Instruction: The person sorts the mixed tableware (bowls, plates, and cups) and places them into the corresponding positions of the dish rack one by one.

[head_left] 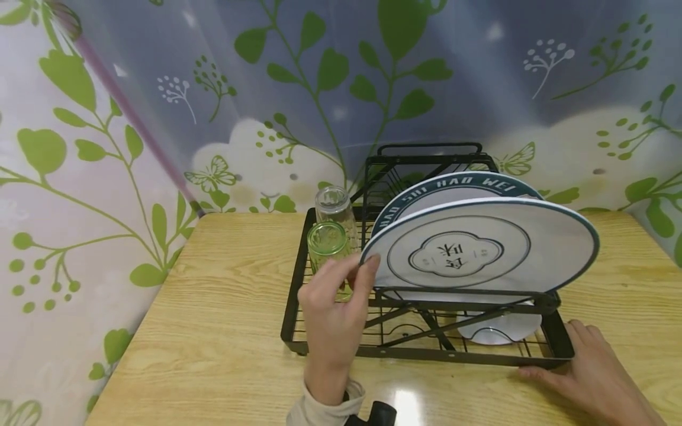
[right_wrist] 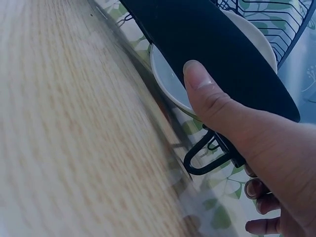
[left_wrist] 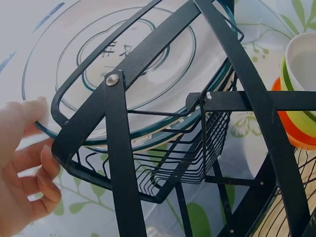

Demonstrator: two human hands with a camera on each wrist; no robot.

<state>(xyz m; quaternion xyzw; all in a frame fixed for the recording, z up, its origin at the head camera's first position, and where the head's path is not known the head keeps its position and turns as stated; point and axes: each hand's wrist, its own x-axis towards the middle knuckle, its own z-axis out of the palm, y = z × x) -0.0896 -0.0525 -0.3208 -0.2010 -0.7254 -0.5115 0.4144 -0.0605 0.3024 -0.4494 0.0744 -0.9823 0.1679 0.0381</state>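
A black wire dish rack [head_left: 426,354] stands on the wooden table [head_left: 213,307]. Two large white plates with dark teal rims stand upright in it, the front plate [head_left: 479,248] ahead of the rear plate [head_left: 458,183]. My left hand [head_left: 367,266] pinches the front plate's left rim; in the left wrist view the thumb lies on the plate [left_wrist: 148,49] and the fingers [left_wrist: 44,173] curl behind its edge. My right hand [head_left: 586,367] rests on the table at the rack's front right corner. Its thumb [right_wrist: 207,94] presses on the rack's black bar [right_wrist: 207,34].
An upturned green glass [head_left: 326,239] and a clear glass [head_left: 333,204] stand at the rack's left end, close to my left hand. A small white dish [head_left: 498,328] lies under the plates. Stacked white, green and orange bowls [left_wrist: 301,89] sit in the rack. A leaf-patterned sheet [head_left: 106,118] hangs behind.
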